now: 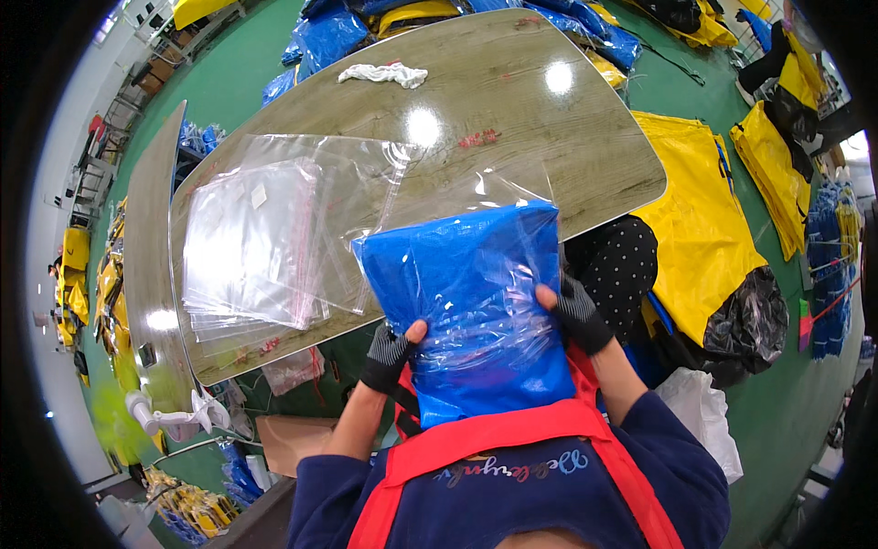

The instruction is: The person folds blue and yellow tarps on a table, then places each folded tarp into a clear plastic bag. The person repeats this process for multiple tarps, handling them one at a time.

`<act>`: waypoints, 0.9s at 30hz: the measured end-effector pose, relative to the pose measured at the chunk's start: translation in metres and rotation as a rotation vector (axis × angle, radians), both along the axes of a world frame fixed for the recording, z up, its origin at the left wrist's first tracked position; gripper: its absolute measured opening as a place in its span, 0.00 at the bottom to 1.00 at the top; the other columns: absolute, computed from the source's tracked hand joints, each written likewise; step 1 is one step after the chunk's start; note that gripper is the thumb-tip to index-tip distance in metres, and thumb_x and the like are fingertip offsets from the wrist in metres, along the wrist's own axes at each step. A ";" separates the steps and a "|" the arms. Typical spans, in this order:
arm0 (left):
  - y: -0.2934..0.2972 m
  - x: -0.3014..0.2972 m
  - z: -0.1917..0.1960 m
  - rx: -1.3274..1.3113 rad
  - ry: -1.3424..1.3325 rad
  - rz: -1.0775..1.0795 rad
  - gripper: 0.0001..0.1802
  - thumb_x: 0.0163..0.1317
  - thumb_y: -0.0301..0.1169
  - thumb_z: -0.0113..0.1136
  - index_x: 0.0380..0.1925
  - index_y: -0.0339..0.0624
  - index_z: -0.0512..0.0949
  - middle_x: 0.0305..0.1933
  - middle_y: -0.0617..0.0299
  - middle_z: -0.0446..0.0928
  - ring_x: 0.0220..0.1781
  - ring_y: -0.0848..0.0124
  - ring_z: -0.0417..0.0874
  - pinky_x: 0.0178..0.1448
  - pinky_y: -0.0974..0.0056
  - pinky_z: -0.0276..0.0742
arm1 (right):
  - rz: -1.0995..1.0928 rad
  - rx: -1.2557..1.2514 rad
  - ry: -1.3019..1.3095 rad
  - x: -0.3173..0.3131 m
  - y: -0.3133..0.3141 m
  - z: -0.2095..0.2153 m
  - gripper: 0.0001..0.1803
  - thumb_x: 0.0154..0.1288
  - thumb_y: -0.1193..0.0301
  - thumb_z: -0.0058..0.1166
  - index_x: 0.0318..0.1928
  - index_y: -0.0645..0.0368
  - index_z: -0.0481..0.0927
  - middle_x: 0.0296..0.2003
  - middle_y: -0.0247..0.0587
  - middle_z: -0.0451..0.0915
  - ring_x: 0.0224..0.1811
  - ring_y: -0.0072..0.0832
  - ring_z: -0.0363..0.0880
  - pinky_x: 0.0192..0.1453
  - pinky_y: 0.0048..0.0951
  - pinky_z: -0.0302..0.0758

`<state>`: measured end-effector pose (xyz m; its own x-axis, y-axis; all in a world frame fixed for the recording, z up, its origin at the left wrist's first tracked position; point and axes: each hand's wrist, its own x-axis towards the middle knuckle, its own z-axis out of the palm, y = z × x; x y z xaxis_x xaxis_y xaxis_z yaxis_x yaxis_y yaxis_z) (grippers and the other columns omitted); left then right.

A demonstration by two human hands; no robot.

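A folded blue item (462, 261) in a clear plastic bag is held against my front, tilted over the table's near edge. The bag's clear, unfilled end (476, 188) stretches past the blue fold onto the tabletop. My left hand (391, 357), in a black fingerless glove, grips the left side with its thumb on top. On the other side my right hand (578, 316), gloved alike, pinches the edge with its thumb over the plastic. The fingers beneath are hidden. Left of the package lies a stack of clear plastic bags (247, 242), some spread loosely.
The wood-patterned table (549, 128) has rounded corners and a crumpled white cloth (382, 74) at its far side. Blue packages (331, 41) are heaped beyond it. Large yellow bags (700, 210) lie on the green floor at right. A white fan (178, 416) stands lower left.
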<state>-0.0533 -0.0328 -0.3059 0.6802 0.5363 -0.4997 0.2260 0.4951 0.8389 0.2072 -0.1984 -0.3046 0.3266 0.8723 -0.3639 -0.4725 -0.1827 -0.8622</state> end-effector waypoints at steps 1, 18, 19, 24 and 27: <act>-0.008 -0.009 -0.011 0.001 0.016 0.019 0.47 0.51 0.55 0.66 0.63 0.35 0.62 0.61 0.54 0.69 0.62 0.62 0.70 0.66 0.57 0.64 | 0.079 -0.044 -0.007 -0.007 -0.022 -0.007 0.40 0.56 0.50 0.63 0.61 0.64 0.66 0.54 0.43 0.75 0.53 0.29 0.74 0.58 0.32 0.71; -0.029 -0.017 -0.031 0.156 -0.249 0.200 0.26 0.46 0.36 0.75 0.44 0.39 0.75 0.41 0.59 0.78 0.43 0.69 0.78 0.48 0.62 0.76 | -0.107 0.371 0.233 -0.013 -0.035 0.071 0.56 0.50 0.56 0.70 0.71 0.61 0.47 0.64 0.49 0.63 0.66 0.34 0.62 0.69 0.38 0.58; -0.031 -0.005 -0.027 0.435 -0.115 0.268 0.24 0.48 0.35 0.74 0.42 0.40 0.75 0.43 0.58 0.78 0.43 0.69 0.78 0.47 0.63 0.76 | -0.135 0.592 0.343 -0.011 -0.027 0.083 0.57 0.49 0.57 0.71 0.71 0.60 0.47 0.62 0.48 0.64 0.64 0.32 0.63 0.68 0.37 0.60; -0.056 0.076 -0.002 0.356 -0.413 0.716 0.20 0.54 0.35 0.68 0.43 0.41 0.73 0.35 0.62 0.76 0.36 0.70 0.78 0.42 0.64 0.77 | -0.363 0.354 -0.055 -0.013 0.028 0.093 0.45 0.45 0.55 0.73 0.61 0.60 0.66 0.54 0.43 0.73 0.57 0.32 0.71 0.62 0.34 0.68; -0.048 0.055 -0.023 0.320 -0.209 0.346 0.21 0.59 0.38 0.63 0.48 0.41 0.71 0.39 0.57 0.76 0.37 0.67 0.78 0.42 0.62 0.76 | -0.268 0.431 -0.504 0.006 0.040 0.086 0.39 0.48 0.59 0.72 0.58 0.62 0.69 0.54 0.41 0.74 0.56 0.30 0.71 0.63 0.35 0.66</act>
